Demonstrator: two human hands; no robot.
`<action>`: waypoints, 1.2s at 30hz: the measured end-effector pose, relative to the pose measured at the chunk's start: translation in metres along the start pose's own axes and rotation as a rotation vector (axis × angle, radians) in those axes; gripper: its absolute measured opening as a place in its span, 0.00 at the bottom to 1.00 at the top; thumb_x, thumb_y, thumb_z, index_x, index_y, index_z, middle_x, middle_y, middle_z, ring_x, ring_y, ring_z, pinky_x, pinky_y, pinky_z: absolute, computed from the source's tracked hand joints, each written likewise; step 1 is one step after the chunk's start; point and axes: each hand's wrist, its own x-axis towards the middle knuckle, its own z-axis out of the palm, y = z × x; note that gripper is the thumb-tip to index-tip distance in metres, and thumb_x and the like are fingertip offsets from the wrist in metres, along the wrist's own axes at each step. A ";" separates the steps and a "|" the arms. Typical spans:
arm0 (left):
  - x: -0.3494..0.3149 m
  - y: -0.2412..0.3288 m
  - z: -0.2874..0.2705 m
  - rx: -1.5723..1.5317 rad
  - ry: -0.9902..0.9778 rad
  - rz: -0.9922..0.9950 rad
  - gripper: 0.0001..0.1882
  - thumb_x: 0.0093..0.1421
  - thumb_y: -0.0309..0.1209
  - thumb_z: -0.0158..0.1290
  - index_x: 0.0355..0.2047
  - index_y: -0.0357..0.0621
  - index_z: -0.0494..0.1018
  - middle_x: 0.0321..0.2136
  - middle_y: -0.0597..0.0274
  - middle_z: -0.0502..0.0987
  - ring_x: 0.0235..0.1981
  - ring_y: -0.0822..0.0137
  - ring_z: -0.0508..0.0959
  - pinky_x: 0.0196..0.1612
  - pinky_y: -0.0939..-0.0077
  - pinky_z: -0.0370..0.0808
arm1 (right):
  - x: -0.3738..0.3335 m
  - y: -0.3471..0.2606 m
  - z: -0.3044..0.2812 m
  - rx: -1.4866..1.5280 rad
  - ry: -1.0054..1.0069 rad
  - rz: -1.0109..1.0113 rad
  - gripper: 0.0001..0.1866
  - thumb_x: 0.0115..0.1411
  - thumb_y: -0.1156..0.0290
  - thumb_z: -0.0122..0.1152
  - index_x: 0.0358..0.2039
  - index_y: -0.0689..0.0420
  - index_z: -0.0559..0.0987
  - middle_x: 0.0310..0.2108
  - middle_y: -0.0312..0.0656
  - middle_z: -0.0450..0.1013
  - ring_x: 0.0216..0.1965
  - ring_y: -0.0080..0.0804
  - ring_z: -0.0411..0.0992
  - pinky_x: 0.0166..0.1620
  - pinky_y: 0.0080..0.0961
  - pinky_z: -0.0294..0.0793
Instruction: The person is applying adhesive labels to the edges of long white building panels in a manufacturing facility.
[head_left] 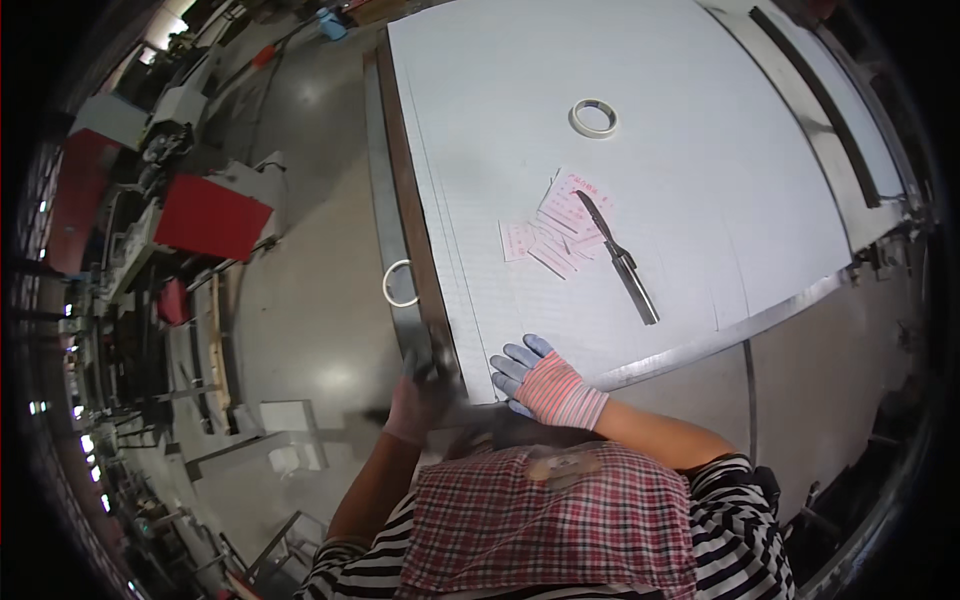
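Note:
My right hand, in a grey-blue glove with an orange-striped cuff, lies on the near left corner of a large white sheet, its fingers spread. Motion blurs my left hand, which wears a dark glove. It is beside the brown edge of the work table, and its fingers cannot be made out. Farther in on the sheet rests a dark curved-blade knife with a long metal-ended handle. Its tip overlaps several pink-printed paper slips. Beyond them lies a roll of white tape.
On the grey ledge along the table's left side sits a white ring, likely tape. A metal strip borders the near right edge. To the left, past the grey floor, stand a red panel and machinery.

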 end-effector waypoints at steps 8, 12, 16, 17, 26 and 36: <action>0.028 -0.065 0.036 0.733 0.173 0.268 0.30 0.69 0.53 0.43 0.61 0.43 0.66 0.56 0.61 0.72 0.55 0.67 0.72 0.59 0.69 0.68 | -0.008 0.017 0.002 -0.017 -0.137 -0.004 0.18 0.62 0.66 0.47 0.52 0.47 0.75 0.59 0.36 0.66 0.63 0.38 0.58 0.69 0.52 0.47; 0.029 -0.042 0.043 0.840 -0.002 0.073 0.37 0.67 0.58 0.40 0.67 0.44 0.58 0.63 0.58 0.65 0.63 0.61 0.64 0.65 0.66 0.60 | -0.012 0.023 0.004 -0.017 -0.086 -0.027 0.20 0.63 0.69 0.42 0.56 0.51 0.71 0.63 0.42 0.64 0.65 0.42 0.60 0.68 0.56 0.48; 0.027 -0.037 0.055 1.077 0.034 -0.036 0.50 0.58 0.71 0.41 0.69 0.46 0.55 0.63 0.56 0.65 0.62 0.54 0.66 0.64 0.58 0.63 | -0.011 0.034 -0.020 0.077 -0.374 0.011 0.23 0.64 0.70 0.41 0.60 0.49 0.68 0.66 0.43 0.61 0.68 0.44 0.56 0.69 0.58 0.45; 0.018 -0.042 0.076 0.926 0.114 -0.077 0.51 0.57 0.72 0.41 0.68 0.46 0.55 0.63 0.55 0.65 0.62 0.54 0.67 0.63 0.56 0.65 | -0.014 0.036 -0.013 0.160 -0.247 -0.039 0.22 0.63 0.71 0.42 0.58 0.58 0.70 0.61 0.53 0.65 0.63 0.49 0.62 0.65 0.60 0.54; 0.009 -0.051 0.081 1.123 0.194 -0.043 0.43 0.60 0.59 0.50 0.68 0.44 0.56 0.61 0.55 0.67 0.60 0.56 0.69 0.62 0.57 0.67 | -0.011 0.022 -0.020 0.054 -0.345 0.052 0.18 0.65 0.68 0.42 0.52 0.57 0.74 0.61 0.47 0.66 0.63 0.49 0.61 0.67 0.59 0.50; -0.006 -0.046 0.082 0.910 -0.067 -0.012 0.28 0.64 0.49 0.51 0.57 0.42 0.68 0.46 0.58 0.77 0.46 0.61 0.79 0.47 0.62 0.78 | -0.004 0.004 0.000 0.091 -0.115 0.079 0.19 0.62 0.62 0.52 0.53 0.49 0.73 0.56 0.38 0.69 0.63 0.36 0.60 0.68 0.51 0.49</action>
